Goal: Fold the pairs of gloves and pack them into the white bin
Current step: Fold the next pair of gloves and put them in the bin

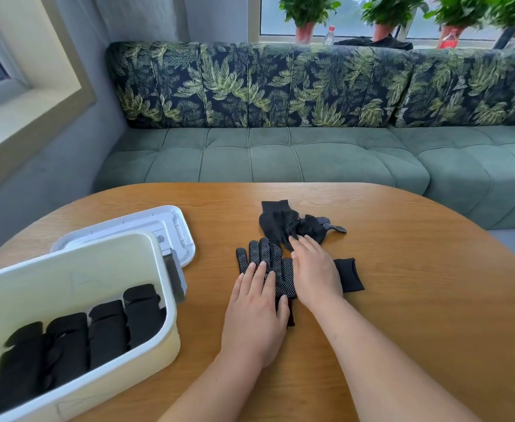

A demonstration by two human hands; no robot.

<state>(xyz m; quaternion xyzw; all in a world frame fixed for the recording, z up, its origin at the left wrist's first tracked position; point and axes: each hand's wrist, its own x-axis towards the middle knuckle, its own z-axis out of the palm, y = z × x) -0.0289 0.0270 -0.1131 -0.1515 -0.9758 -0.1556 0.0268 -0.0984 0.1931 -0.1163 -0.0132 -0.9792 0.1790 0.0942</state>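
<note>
Centrally, left grip (254, 312) and right grip (314, 272) lay flat, fingers straight, on the dotted glove (269, 255), seemingly pressing it.

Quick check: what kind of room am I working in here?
Likely a lounge or living-room corner: a green sofa behind the wooden table, potted plants on the windowsill.

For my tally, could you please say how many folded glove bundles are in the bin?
4 bundles, standing side by side in the white bin; more may be hidden.
</note>
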